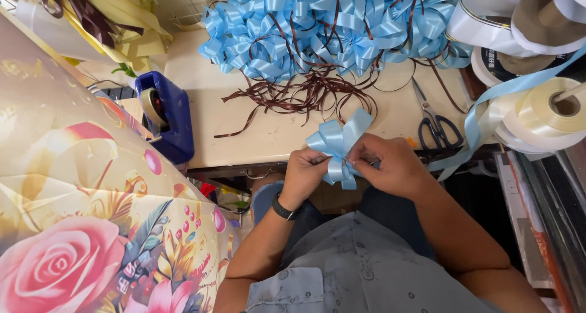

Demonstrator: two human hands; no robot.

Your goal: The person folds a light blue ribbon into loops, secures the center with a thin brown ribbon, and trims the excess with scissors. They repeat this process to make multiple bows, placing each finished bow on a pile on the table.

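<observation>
Wrapping paper [73, 227] printed with pink roses fills the left edge, with cream-yellow ribbon bows [122, 20] heaped above it. Just right of the paper, a blue tape dispenser [168, 115] sits on the corner of the pale surface [201, 69].

Further right, at the surface's near edge, the left hand [305, 169] is pinched shut on the middle of a light blue ribbon bow [336, 145], a dark band on its wrist. The right hand [390, 163] is closed on the same bow from the other side, fingertips meeting the left at the knot. Several loops are already fanned out above the fingers; whether the middle is tied off cannot be told, so this bow looks formed but not finished.

Behind it lies a big pile of finished blue bows [317, 26], each bound with thin brown ribbon whose loose ends [299, 96] trail over the surface, so much of the batch seems done.

Right of the hands lie black-handled scissors [434, 124]. A blue ribbon strand [488, 102] runs up to the spools [549, 108] at the far right, cream and white rolls stacked together; one dark round label is too small to make out.
</observation>
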